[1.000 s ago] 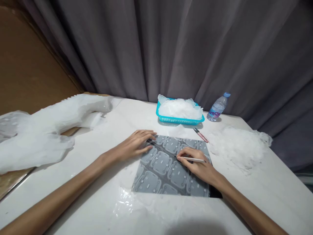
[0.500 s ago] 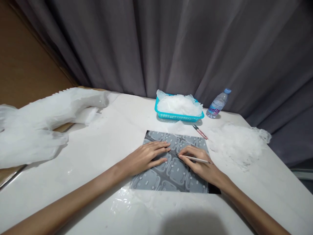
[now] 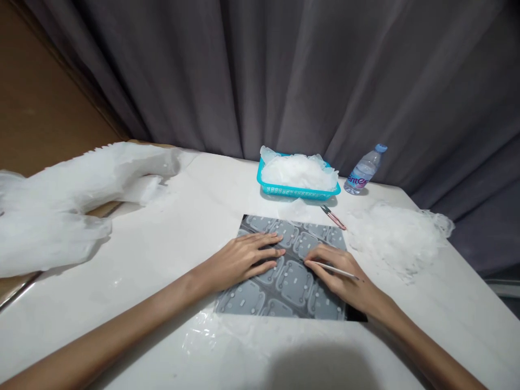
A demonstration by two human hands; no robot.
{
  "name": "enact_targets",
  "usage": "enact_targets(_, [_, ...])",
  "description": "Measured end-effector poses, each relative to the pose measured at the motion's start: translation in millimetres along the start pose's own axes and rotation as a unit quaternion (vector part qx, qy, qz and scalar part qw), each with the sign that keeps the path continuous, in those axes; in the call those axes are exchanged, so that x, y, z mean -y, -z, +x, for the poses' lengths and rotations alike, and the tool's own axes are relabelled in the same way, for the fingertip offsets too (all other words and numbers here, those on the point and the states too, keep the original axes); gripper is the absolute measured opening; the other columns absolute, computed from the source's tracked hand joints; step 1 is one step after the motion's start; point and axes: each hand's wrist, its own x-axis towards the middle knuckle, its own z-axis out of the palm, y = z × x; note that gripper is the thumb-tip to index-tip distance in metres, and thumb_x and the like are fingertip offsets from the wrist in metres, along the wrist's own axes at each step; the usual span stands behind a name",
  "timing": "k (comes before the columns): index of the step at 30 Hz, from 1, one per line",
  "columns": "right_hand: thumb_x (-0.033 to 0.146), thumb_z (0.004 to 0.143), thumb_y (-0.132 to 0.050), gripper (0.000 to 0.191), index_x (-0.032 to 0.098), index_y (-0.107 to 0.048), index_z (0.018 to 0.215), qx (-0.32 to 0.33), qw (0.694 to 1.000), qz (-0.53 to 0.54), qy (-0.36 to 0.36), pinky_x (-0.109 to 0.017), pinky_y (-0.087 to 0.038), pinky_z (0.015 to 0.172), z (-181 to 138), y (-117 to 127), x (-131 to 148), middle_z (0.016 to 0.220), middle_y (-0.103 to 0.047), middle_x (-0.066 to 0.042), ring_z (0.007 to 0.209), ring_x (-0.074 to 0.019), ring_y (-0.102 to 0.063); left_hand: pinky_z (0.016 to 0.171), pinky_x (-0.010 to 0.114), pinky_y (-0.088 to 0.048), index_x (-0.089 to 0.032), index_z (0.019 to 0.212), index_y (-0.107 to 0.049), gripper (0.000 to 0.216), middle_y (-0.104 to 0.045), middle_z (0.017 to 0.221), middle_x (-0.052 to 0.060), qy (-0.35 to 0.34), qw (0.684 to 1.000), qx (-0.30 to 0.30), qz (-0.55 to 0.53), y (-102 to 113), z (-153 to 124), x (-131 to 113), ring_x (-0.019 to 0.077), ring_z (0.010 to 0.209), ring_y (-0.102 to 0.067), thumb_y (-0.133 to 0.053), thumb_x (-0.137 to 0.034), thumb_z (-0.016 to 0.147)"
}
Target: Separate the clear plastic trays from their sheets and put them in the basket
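A dark mat (image 3: 320, 309) lies on the white table (image 3: 195, 216), covered by a clear sheet of moulded rounded-square shapes (image 3: 294, 281). My left hand (image 3: 244, 257) lies flat on the sheet's left half, fingers stretched out and pressing it down. My right hand (image 3: 345, 279) rests on the sheet's right half, its fingers pinched round a thin white stick-like tool (image 3: 335, 270). The tool's tip touches the sheet near my left fingertips.
A turquoise basket (image 3: 298, 189) heaped with clear plastic pieces stands behind the mat. A small water bottle (image 3: 363, 170) is to its right, a pink-handled cutter (image 3: 333, 218) beside the mat. Loose plastic scraps (image 3: 394, 235) lie right; a white plastic bag (image 3: 69, 200) lies left. Grey curtain behind.
My left hand slid right from the sheet's upper-left corner to its middle. My right hand with the tool shifted slightly right. The view tilted a little.
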Motion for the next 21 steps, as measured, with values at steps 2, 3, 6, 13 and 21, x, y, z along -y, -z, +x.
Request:
enact_targets(2, [0.029, 0.105, -0.053, 0.017, 0.025, -0.067, 0.097, 0.003, 1.0, 0.0, -0.006, -0.032, -0.05, 0.08, -8, 6, -2, 0.094, -0.072, -0.003, 0.088, -0.0195, -0.068, 0.117, 0.042, -0.043, -0.036, 0.145, -0.056, 0.04, -0.049, 0.158, -0.001, -0.002, 1.0, 0.0, -0.002, 0, 1, 1, 0.0241, 0.143, -0.051, -0.046, -0.046, 0.108])
enact_targets(3, [0.029, 0.105, -0.053, 0.017, 0.025, -0.068, 0.098, 0.001, 1.0, 0.001, -0.011, -0.032, -0.051, 0.079, -12, 9, -2, 0.095, -0.072, -0.003, 0.088, -0.0197, -0.068, 0.118, 0.042, -0.043, -0.037, 0.145, -0.056, 0.04, -0.049, 0.158, -0.001, -0.002, 1.0, 0.002, -0.002, 1, 1, 1, 0.024, 0.143, -0.051, -0.046, -0.046, 0.108])
enact_targets(6, [0.029, 0.104, -0.054, 0.016, 0.025, -0.069, 0.1, -0.01, 0.999, 0.008, -0.033, -0.032, -0.052, 0.08, -22, 14, -3, 0.097, -0.072, -0.003, 0.09, -0.0204, -0.068, 0.117, 0.042, -0.043, -0.037, 0.145, -0.056, 0.04, -0.048, 0.159, -0.002, 0.004, 1.0, 0.016, 0.01, 4, 3, 1, 0.024, 0.143, -0.051, -0.046, -0.046, 0.108])
enact_targets(13, [0.031, 0.103, -0.056, 0.014, 0.026, -0.069, 0.1, -0.042, 0.997, 0.058, -0.041, -0.033, -0.053, 0.082, -21, 5, -1, 0.098, -0.072, -0.004, 0.09, -0.0212, -0.068, 0.117, 0.044, -0.042, -0.04, 0.151, -0.049, 0.042, -0.042, 0.163, -0.002, 0.013, 0.999, 0.035, 0.037, 2, 2, -3, 0.0265, 0.144, -0.049, -0.044, -0.041, 0.109])
enact_targets(21, [0.027, 0.104, -0.055, 0.013, 0.025, -0.067, 0.103, -0.039, 0.998, 0.048, -0.017, -0.033, -0.052, 0.085, -14, -7, -2, 0.1, -0.072, -0.004, 0.093, -0.0207, -0.068, 0.129, 0.053, -0.018, -0.035, 0.159, -0.035, 0.054, -0.037, 0.165, -0.002, -0.016, 0.999, 0.035, 0.03, -5, 5, -26, 0.0281, 0.153, -0.033, -0.045, -0.046, 0.108])
